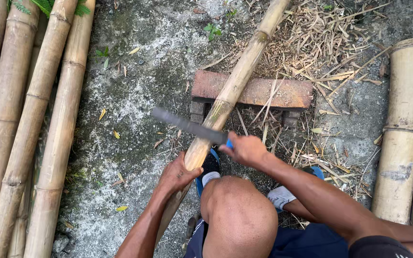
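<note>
Right now the bamboo pole [230, 93] lies slanted across the red brick [259, 91], its far end running up past the brick and its near end coming down toward the person's bent knee [239, 215]. On the near side of the brick, the left hand [180, 174] wraps the pole, fingers closed round the stem from below and thumb on top. The right hand [245, 149] sits just nearer than the brick too, fingers clamped together on the blue handle of a dark blade [187, 125], which crosses the pole a little below the brick's near edge. Whether the edge touches the stem I cannot tell, since the blade is blurred

By its look the pole should be stiff and hard, hollow between the rings, so lighter than its length suggests yet awkward at the far end. Its skin seems smooth and waxy, likely to roll or slip on the brick, so a full wrap close to a node, well short of the blade, looks the surest hold. Left of the brick lies a row of thicker bamboo poles [48, 129]; right of it, more thick stems [402, 129]; dry shavings [321, 33] are scattered beyond it on the concrete ground [135, 71]
</note>
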